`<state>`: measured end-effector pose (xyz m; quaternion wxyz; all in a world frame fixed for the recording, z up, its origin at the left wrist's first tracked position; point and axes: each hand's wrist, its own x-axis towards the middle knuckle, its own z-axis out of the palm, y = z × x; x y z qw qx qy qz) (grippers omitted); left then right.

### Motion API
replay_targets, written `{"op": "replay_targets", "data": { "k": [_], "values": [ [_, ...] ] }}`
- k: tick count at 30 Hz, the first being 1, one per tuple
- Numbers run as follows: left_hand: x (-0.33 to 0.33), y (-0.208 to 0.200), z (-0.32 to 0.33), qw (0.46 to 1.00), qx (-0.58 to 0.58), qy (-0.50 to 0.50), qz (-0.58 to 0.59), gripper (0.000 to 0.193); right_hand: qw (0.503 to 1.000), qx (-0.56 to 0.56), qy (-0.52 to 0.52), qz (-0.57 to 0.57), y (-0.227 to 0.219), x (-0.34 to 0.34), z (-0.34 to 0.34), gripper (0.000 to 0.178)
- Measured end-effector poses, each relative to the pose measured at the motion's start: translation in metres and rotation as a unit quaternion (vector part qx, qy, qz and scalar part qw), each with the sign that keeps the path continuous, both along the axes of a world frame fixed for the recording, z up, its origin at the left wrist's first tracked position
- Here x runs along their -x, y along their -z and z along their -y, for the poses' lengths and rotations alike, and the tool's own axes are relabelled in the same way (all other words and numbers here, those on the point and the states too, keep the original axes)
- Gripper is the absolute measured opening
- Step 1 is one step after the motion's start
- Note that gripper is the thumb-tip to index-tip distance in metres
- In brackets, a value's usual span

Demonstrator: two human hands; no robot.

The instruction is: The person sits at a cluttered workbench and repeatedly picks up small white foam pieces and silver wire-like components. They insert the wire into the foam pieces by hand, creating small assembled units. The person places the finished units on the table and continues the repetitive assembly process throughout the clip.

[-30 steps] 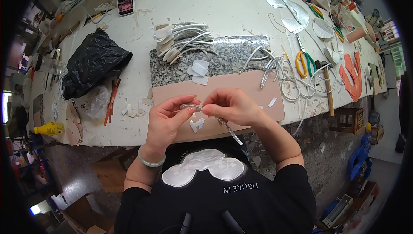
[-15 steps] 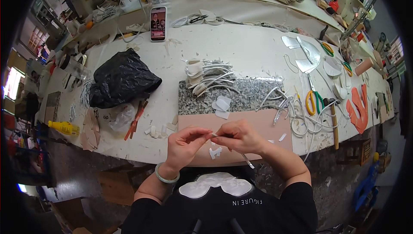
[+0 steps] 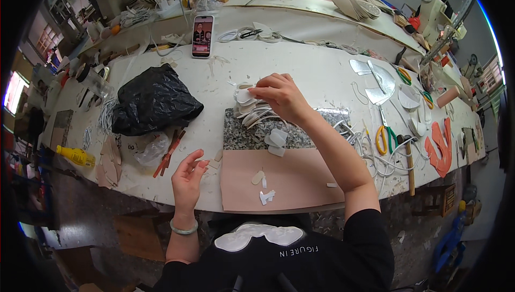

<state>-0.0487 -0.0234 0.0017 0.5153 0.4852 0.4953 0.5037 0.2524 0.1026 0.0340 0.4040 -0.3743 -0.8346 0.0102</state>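
1. Far left: yellow bottle (image 3: pixel 75 156), then black plastic bag (image 3: pixel 156 101), red strips (image 3: pixel 170 155) just beside it. Probably not part of the current step.
2. Left hand (image 3: pixel 186 182): half open, fingers loosely curled, no object visible in it. Sits just left of the pink sheet (image 3: pixel 300 174), no part in the reach.
3. Pile of straps (image 3: pixel 257 116): pale end tabs, silvery-white bands, lying across the far left part of the speckled stone slab (image 3: pixel 241 137) and past its edge.
4. Right hand (image 3: pixel 282 97): reaches over the pile, thumb and forefinger nearly closed at the pale tabs. Cannot tell if it has hold of one or is only touching.
5. Step in hand, as judged: handling a single strap at the pile, laying down or picking up. Frame doesn't settle which.
6. Pink sheet carries white scraps (image 3: pixel 266 197); rounded white pieces (image 3: pixel 277 138) on the slab, between sheet and pile.
7. Right side: scissors (image 3: pixel 384 124) within reach, not in use.
8. Next move likely calls for a light fingertip pinch or clean release, neighbouring straps undisturbed.
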Motion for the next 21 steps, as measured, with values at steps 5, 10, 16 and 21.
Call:
{"op": "replay_targets", "data": {
  "k": [5,10,16,21],
  "values": [
    [0.021,0.012,0.003,0.999,-0.006,-0.027,-0.038,0.030,0.994,-0.037,-0.012,0.103,0.027,0.000,0.000,0.034],
    [0.032,0.027,-0.007,0.997,-0.002,-0.049,-0.067,0.028,0.995,-0.027,0.007,0.100,0.041,-0.004,0.008,0.037],
    [0.033,0.038,-0.018,0.984,-0.004,-0.063,-0.164,0.022,0.999,-0.016,0.026,0.045,0.027,-0.005,0.034,0.029],
    [0.022,0.029,-0.022,0.944,-0.078,0.015,-0.322,0.021,0.986,0.128,0.074,0.073,0.049,-0.017,0.077,0.032]
  ]
}}
